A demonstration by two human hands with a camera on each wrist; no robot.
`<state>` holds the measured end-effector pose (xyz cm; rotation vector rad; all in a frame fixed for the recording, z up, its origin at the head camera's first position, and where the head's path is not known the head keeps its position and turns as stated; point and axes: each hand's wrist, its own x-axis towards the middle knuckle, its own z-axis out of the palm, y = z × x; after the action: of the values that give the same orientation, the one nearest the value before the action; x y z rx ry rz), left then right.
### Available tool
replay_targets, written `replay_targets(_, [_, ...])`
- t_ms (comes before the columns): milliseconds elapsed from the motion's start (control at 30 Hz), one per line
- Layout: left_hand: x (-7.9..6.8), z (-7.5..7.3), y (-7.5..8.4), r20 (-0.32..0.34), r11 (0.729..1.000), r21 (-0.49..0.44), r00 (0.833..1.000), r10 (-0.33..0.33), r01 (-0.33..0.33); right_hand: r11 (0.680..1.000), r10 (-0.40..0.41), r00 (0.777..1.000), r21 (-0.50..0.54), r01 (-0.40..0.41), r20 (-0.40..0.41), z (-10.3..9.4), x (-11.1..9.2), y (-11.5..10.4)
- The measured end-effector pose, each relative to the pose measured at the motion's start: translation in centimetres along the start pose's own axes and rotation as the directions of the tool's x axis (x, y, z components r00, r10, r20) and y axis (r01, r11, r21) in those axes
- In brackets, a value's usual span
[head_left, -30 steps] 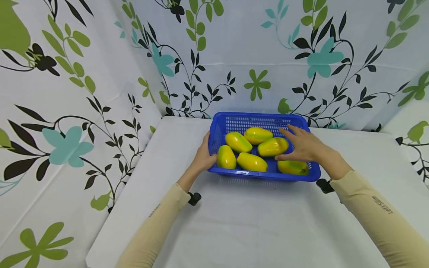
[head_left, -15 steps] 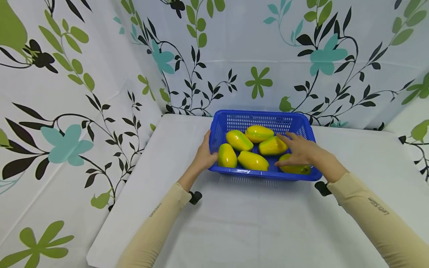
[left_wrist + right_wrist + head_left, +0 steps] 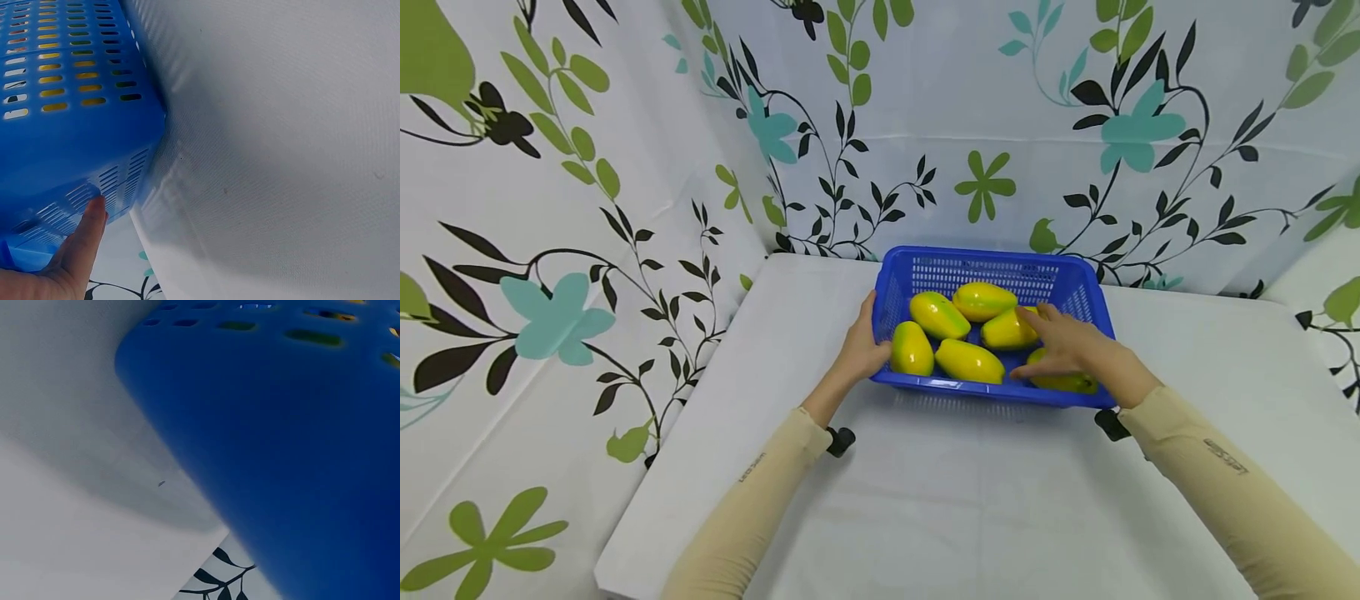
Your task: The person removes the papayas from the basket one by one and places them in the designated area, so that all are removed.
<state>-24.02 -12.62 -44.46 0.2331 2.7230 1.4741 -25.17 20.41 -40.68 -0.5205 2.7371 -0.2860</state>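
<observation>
A blue slotted plastic basket (image 3: 1000,388) holds several glossy yellow-green mangoes (image 3: 970,361). My left hand (image 3: 861,348) grips its left end, thumb over the rim and fingers outside; in the left wrist view a straight finger (image 3: 90,228) lies along the slotted outer wall. Inside the basket's right half, my right hand (image 3: 1067,340) is spread over the lower right mango (image 3: 1067,383), partly covering it. The right index fingertip overlaps the mango behind (image 3: 1003,332) in the head view. The right wrist view shows only the basket's outer wall (image 3: 250,425), with the hand out of sight.
The basket stands toward the back of a white-covered table (image 3: 925,500). Behind it hangs a white curtain (image 3: 880,75) with leaf and flower prints, continuing down the left side. Dark wrist cameras (image 3: 841,442) sit under both sleeves.
My right hand has lowered and shifted slightly toward the lower right mango, its fingers coming closer together. My left hand stays at the basket's left end. The view has shifted slightly.
</observation>
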Motion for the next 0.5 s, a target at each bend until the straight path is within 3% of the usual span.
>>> replay_targets(500, [-0.1,0.0,0.0,-0.005,1.000,0.004,1.000,0.006,-0.006,0.998,-0.048,0.999,0.030,0.048,0.022,0.4,2.2,-0.8])
